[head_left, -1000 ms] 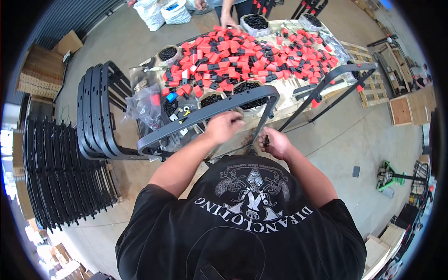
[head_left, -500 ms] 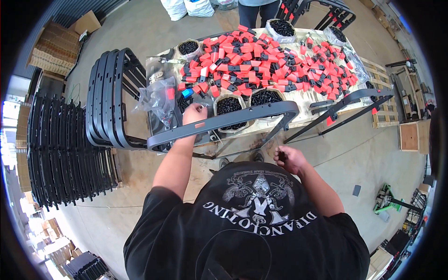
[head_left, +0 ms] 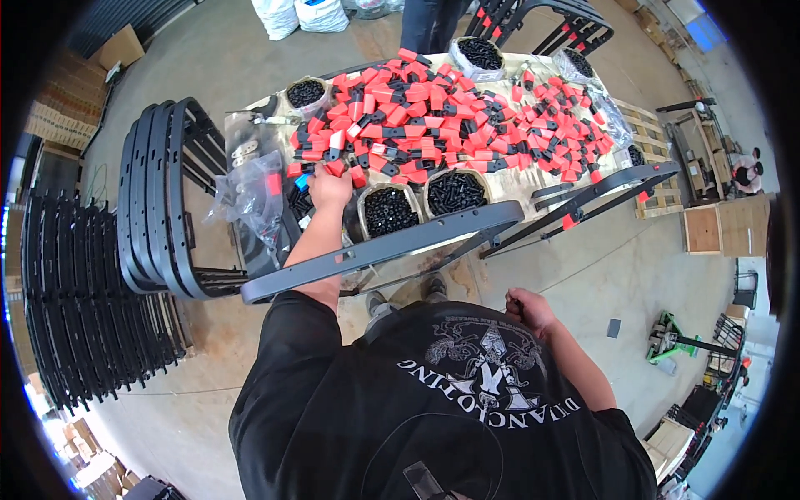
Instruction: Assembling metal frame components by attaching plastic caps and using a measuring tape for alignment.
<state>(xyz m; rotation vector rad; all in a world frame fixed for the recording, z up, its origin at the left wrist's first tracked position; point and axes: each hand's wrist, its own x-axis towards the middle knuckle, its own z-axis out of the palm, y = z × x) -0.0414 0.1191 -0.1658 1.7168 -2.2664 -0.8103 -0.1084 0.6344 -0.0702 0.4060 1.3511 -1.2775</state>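
Over the table's near left part, my left hand (head_left: 331,187) reaches past a dark metal frame (head_left: 392,244) with rounded corners. Its fingers close on a red-and-black plastic piece (head_left: 336,164) at the left edge of a big pile of such pieces (head_left: 442,117). Beside that hand lies a small blue item (head_left: 302,180). My right hand (head_left: 533,311) hangs by my right side, fingers curled around something dark that I cannot make out. Right of my left forearm stand two bags of small black parts, one of round pieces (head_left: 389,210), one of longer pieces (head_left: 456,192).
Several curved dark frames (head_left: 167,200) stand left of the table, near a tall stack of black bars (head_left: 92,300). A clear plastic bag (head_left: 254,200) lies on the table's left end. Another frame (head_left: 592,196) leans at the right. Someone's legs (head_left: 429,25) show behind the table.
My left hand has moved farther over the table, from beside the bag of round parts to the pile's edge. My right hand's fingers have curled tighter. The view has shifted.
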